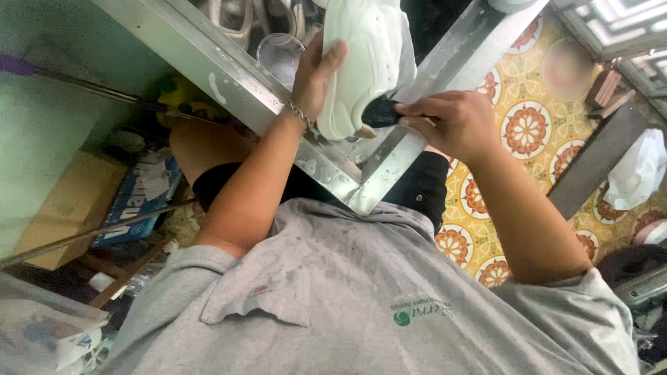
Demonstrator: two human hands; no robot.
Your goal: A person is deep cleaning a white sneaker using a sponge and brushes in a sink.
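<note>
My left hand [314, 78] grips a white sneaker [365, 62] by its side, holding it over the corner of a shiny metal table [229, 73]. My right hand [451, 121] holds a small black brush [382, 112] whose head presses against the sneaker's lower edge. A thin bracelet circles my left wrist. The view is upside down: my grey polo shirt fills the bottom and the table sits at the top.
A clear plastic cup [278, 55] and other shoes lie on the table behind the sneaker. The floor has yellow patterned tiles [528, 132]. A cardboard box [66, 208] and a blue box sit at left, and a white plastic bag [639, 173] lies at right.
</note>
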